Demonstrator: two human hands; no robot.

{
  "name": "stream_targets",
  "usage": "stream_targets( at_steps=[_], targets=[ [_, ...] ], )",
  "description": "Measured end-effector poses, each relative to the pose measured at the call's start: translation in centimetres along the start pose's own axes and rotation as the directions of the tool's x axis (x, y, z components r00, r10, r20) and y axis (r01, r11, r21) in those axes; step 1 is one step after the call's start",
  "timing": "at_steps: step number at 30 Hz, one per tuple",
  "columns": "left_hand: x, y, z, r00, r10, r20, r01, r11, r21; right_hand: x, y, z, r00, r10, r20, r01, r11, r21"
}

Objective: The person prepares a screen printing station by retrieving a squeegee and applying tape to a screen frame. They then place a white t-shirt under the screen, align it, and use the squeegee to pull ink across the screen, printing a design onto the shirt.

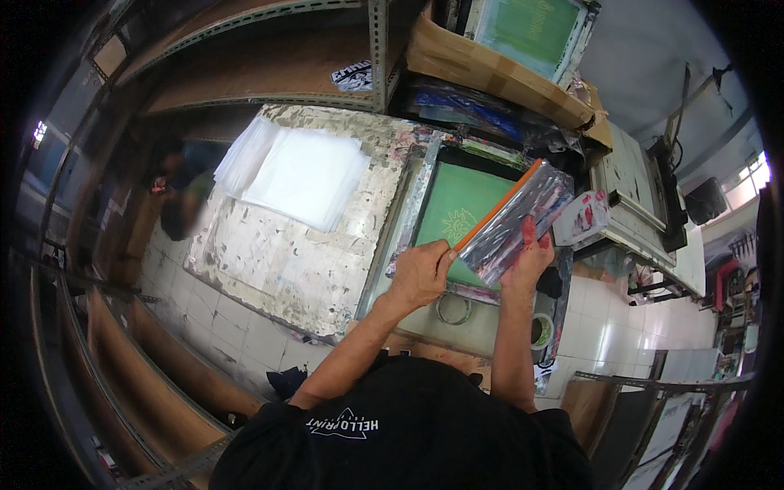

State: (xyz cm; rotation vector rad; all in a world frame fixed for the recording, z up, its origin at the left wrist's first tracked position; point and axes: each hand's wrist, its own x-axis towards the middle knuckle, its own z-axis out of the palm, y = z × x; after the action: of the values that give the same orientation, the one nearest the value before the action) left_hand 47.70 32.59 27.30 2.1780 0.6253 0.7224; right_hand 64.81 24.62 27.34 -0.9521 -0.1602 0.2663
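A wide squeegee [523,216] with an orange blade edge and a silver, paint-smeared holder is tilted above a screen-printing frame. My right hand [527,260] grips the holder from the near right side. At the blade's lower left end, my left hand [420,273] is closed with thumb and fingers pinching the orange edge. Beneath the squeegee, the framed green mesh [441,184] shows a pale yellow sunburst-like design. The squeegee and my hands cover part of the mesh and its right side.
Stacked white sheets [306,175] lie on a stained white table [278,261] to the left. Near the frame's front sit a round tape roll [454,309] and a tub [541,331]. Another green screen [531,33] stands in a cardboard box [490,73]. Metal shelving [379,57] rises behind; a blurred person crouches far left.
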Motion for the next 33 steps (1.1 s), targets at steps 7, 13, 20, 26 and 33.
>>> stream_targets(
  at_steps=[7,13,20,26,33],
  targets=[
    [-3.0,-7.8,1.5,0.963,-0.077,-0.257,0.052,0.993,-0.102,8.8,-2.5,-1.1,0.994,-0.108,0.027,0.109,0.994,-0.006],
    [-8.6,-16.6,1.8,0.936,-0.242,-0.257,0.229,0.97,-0.08,15.7,3.9,-0.4,0.79,-0.108,0.604,0.606,0.29,-0.741],
    [-9.6,-17.4,3.8,0.961,-0.239,-0.142,0.251,0.965,0.075,21.9,11.4,3.1,0.711,0.183,0.679,0.702,-0.13,-0.7],
    [-9.6,-18.0,3.9,0.955,-0.261,-0.139,0.278,0.953,0.117,25.4,16.1,2.2,0.627,0.211,0.75,0.778,-0.222,-0.588],
    [-9.5,-17.9,3.8,0.958,-0.24,-0.154,0.259,0.958,0.119,22.0,16.8,-0.5,0.558,0.106,0.823,0.818,-0.236,-0.524]
  ],
)
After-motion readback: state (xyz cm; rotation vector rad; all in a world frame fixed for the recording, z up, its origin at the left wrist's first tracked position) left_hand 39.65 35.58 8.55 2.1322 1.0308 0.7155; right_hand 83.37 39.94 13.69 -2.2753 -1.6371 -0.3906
